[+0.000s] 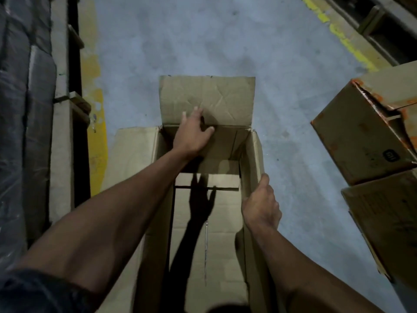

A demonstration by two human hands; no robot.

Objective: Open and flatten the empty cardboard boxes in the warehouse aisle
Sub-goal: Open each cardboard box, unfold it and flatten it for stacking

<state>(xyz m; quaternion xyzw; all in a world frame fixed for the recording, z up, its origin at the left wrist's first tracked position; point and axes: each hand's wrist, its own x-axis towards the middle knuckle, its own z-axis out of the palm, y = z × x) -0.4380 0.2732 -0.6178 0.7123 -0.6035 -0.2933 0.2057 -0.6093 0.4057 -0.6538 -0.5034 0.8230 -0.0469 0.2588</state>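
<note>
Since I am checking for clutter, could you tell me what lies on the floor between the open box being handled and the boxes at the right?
In the head view, only bare grey concrete floor separates the open box from the boxes at the right.

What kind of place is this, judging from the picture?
Most likely a warehouse aisle. A bare concrete floor carries worn yellow line markings, wrapped goods are stacked along the left, and cardboard boxes stand on the right.
</note>
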